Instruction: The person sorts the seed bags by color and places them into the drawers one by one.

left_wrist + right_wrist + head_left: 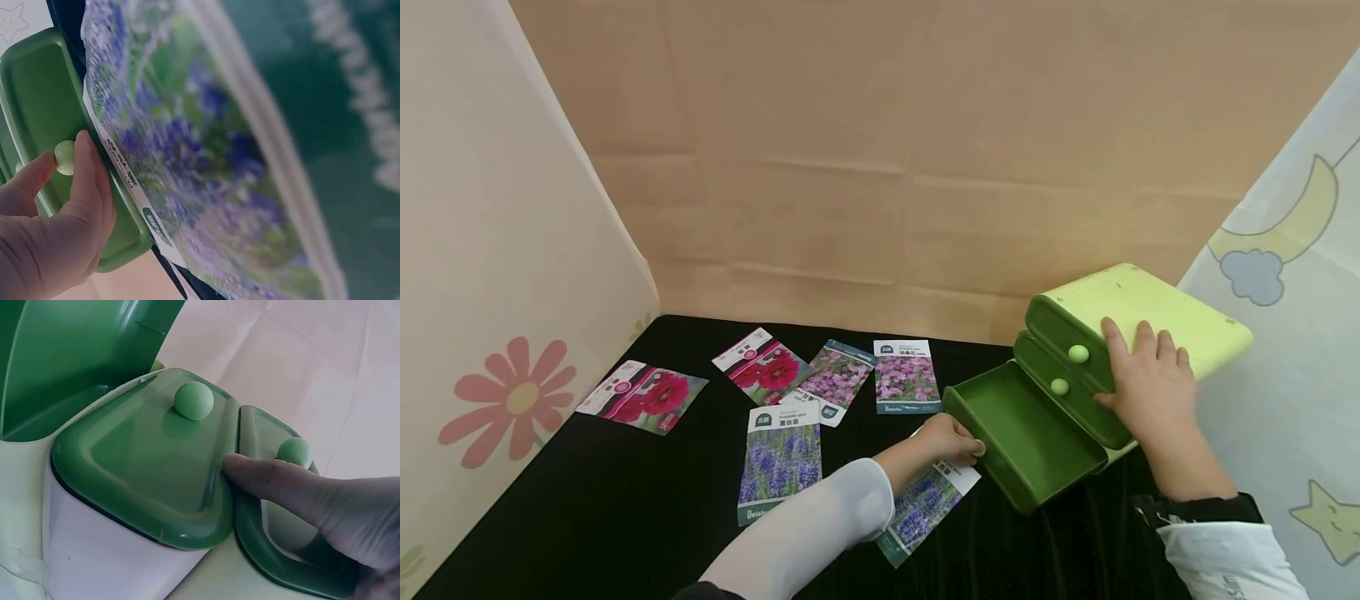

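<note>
Left hand: the left hand (946,442) sits at the front of the pulled-out bottom drawer (1026,433); in the left wrist view thumb and forefinger pinch its pale green knob (64,157), a grip that suits sliding the drawer along its track.

Right hand: the right hand (1146,379) lies on the small drawer chest (1138,312), fingers (1138,337) loosely spread over the yellow-green top and the thumb (275,481) pressed into the seam between the two closed drawers (it looks like a bracing hold, so the light chest does not shift while the other hand works the drawer).

Chest: it stands at the right of the black surface (587,500), tilted back, with the upper drawer (1063,333) and middle drawer (1071,392) closed and their round knobs facing the person.

Bottom drawer: open and jutting toward the person; no contents show inside.

Seed packets: a lavender packet (925,508) lies just beside the open drawer, partly under the left wrist; another lavender packet (781,462) lies to its left, and pink (906,377) and red flower packets (643,398) are spread flat farther back, faces up.
</note>
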The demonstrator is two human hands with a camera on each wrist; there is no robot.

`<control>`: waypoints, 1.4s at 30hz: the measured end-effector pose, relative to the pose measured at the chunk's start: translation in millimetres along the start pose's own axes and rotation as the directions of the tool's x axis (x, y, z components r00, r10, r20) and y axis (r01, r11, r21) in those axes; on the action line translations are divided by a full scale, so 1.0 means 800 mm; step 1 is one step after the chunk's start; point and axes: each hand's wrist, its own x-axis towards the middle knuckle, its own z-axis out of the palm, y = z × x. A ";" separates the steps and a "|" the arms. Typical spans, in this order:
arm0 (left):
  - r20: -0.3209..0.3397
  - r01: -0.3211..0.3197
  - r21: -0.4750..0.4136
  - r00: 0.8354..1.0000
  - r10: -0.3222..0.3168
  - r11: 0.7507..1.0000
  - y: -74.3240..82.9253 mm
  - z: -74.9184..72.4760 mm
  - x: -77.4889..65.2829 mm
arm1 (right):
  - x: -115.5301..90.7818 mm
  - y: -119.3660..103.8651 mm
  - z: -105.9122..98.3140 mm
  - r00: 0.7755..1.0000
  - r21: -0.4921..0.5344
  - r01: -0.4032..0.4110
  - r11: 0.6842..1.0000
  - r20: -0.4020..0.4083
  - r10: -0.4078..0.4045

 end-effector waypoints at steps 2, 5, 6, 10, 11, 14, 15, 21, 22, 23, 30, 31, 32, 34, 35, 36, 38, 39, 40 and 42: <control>0.012 0.000 0.000 1.000 0.000 1.000 -0.003 -0.003 -0.003 | 0.000 0.000 0.000 1.000 -0.001 0.006 1.000 -0.009 -0.006; 0.034 -0.001 -0.008 0.999 0.001 1.000 -0.004 -0.006 -0.009 | 0.002 0.001 -0.001 1.000 -0.009 0.008 1.000 -0.002 -0.008; 0.041 -0.003 -0.021 0.999 0.004 1.000 -0.005 -0.007 -0.011 | 0.002 0.001 -0.001 1.000 -0.011 0.008 1.000 -0.001 -0.008; 0.056 -0.018 -0.046 0.998 0.021 0.999 -0.004 -0.011 -0.016 | 0.004 0.002 -0.003 1.000 -0.013 0.009 1.000 -0.001 -0.009; 0.057 -0.018 -0.050 0.998 0.021 0.999 -0.004 -0.012 -0.018 | 0.005 0.002 -0.004 1.000 -0.010 0.011 1.000 -0.004 -0.011; 0.054 -0.017 -0.038 0.998 0.019 0.999 -0.006 -0.014 -0.022 | 0.005 0.001 -0.004 1.000 -0.005 0.008 1.000 0.004 -0.008; 0.057 -0.017 -0.040 0.998 0.019 0.999 -0.007 -0.015 -0.023 | 0.006 0.001 -0.004 1.000 -0.004 0.006 1.000 0.008 -0.006; 0.057 -0.043 -0.060 0.997 0.047 0.997 -0.014 -0.024 -0.034 | 0.005 0.002 -0.004 1.000 0.002 -0.001 1.000 0.016 0.001; 0.051 -0.056 -0.029 0.997 0.058 0.998 -0.015 -0.027 -0.038 | 0.005 0.002 -0.004 1.000 0.004 -0.003 1.000 0.017 0.002; 0.045 -0.074 0.011 0.996 0.073 0.997 -0.017 -0.031 -0.042 | 0.005 0.002 -0.005 1.000 0.008 -0.004 1.000 0.021 0.004; -0.037 -0.223 0.526 0.958 0.284 0.820 -0.026 -0.058 -0.081 | 0.002 0.005 -0.005 0.999 0.018 -0.014 1.000 0.043 0.013; -0.041 -0.228 0.581 0.951 0.307 0.782 -0.028 -0.061 -0.085 | 0.002 0.005 -0.005 0.999 0.018 -0.014 1.000 0.041 0.013; -0.043 -0.225 0.633 0.945 0.323 0.741 -0.030 -0.063 -0.089 | 0.002 0.006 -0.005 0.999 0.020 -0.014 1.000 0.039 0.013; -0.034 -0.209 0.705 0.945 0.326 0.677 -0.036 -0.066 -0.094 | 0.001 0.006 -0.005 0.999 0.025 -0.015 1.000 0.038 0.014; -0.025 -0.199 0.728 0.949 0.315 0.656 -0.039 -0.067 -0.095 | 0.001 0.007 -0.005 0.999 0.028 -0.016 0.999 0.040 0.015; -0.018 -0.184 0.750 0.955 0.297 0.635 -0.042 -0.068 -0.097 | 0.001 0.007 -0.005 0.999 0.029 -0.017 0.999 0.044 0.016; -0.009 -0.150 0.787 0.967 0.255 0.598 -0.047 -0.069 -0.098 | 0.001 0.008 -0.004 0.998 0.030 -0.018 0.999 0.055 0.016; -0.006 -0.135 0.801 0.972 0.234 0.583 -0.050 -0.070 -0.098 | 0.001 0.008 -0.004 0.998 0.030 -0.018 0.999 0.063 0.016; -0.004 -0.121 0.811 0.977 0.212 0.572 -0.053 -0.071 -0.098 | 0.001 0.008 -0.003 0.997 0.029 -0.017 0.999 0.069 0.015; -0.002 -0.092 0.811 0.987 0.161 0.578 -0.058 -0.074 -0.098 | 0.001 0.008 -0.002 0.997 0.027 -0.014 1.000 0.078 0.012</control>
